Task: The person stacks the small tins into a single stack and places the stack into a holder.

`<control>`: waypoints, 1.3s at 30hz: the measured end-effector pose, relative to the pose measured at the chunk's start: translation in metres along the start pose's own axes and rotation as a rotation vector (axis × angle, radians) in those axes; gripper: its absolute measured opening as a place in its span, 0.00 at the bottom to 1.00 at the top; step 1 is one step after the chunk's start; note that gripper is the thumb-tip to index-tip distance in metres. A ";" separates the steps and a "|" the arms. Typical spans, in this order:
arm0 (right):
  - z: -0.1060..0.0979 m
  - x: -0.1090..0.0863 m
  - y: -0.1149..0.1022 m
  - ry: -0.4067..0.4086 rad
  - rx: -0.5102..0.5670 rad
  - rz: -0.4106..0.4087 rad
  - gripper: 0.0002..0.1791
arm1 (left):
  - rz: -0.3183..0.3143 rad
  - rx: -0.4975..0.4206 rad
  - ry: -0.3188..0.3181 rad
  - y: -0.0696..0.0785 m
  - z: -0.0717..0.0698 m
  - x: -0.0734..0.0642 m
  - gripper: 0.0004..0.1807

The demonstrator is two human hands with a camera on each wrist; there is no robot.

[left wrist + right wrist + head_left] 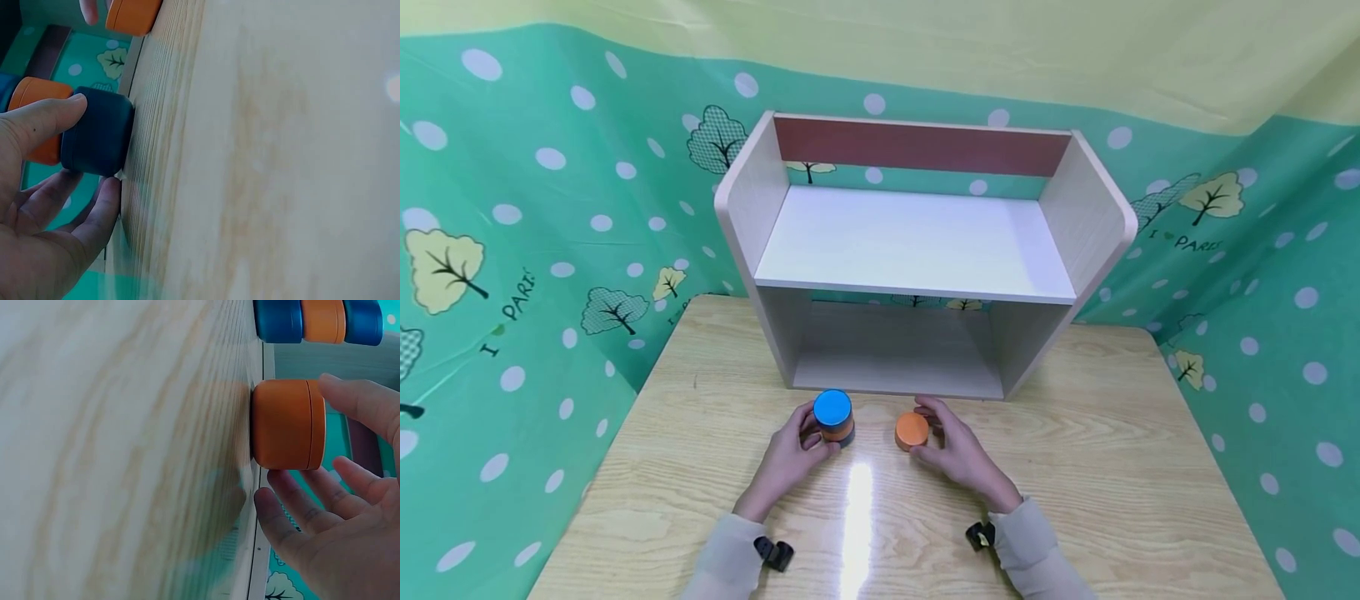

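A stack of small round tins stands on the table at centre left: a blue tin (832, 408) on top, an orange tin (42, 94) in the middle and a dark blue tin (99, 132) at the bottom. My left hand (792, 454) holds the stack low down, its thumb and fingers on opposite sides of the bottom tin. To the right, a single orange tin (912, 431) with a lid seam rests on the tabletop. Around it curls my right hand (958, 450), the thumb at the lid edge and fingertips against the other side.
Just behind the tins stands a two-level whitish shelf unit (917, 242) with a brown-red back strip. The wooden table (1120, 467) extends to both sides. A green dotted cloth (550, 250) hangs around it. Small black devices (773, 552) sit on both wrists.
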State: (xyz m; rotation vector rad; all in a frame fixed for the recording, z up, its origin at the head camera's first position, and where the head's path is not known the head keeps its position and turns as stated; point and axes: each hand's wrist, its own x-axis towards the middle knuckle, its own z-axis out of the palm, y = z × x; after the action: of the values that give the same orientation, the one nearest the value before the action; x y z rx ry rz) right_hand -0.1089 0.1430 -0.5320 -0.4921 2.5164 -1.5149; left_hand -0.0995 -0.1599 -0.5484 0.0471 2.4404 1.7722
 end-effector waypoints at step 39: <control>0.000 -0.001 0.001 0.011 -0.016 -0.015 0.39 | 0.012 -0.004 -0.006 -0.002 0.000 0.000 0.42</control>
State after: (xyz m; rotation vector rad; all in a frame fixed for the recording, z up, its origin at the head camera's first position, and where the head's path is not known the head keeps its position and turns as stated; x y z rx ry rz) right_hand -0.1081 0.1436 -0.5330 -0.5073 2.5408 -1.5070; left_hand -0.0989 -0.1606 -0.5507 0.0660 2.4373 1.7794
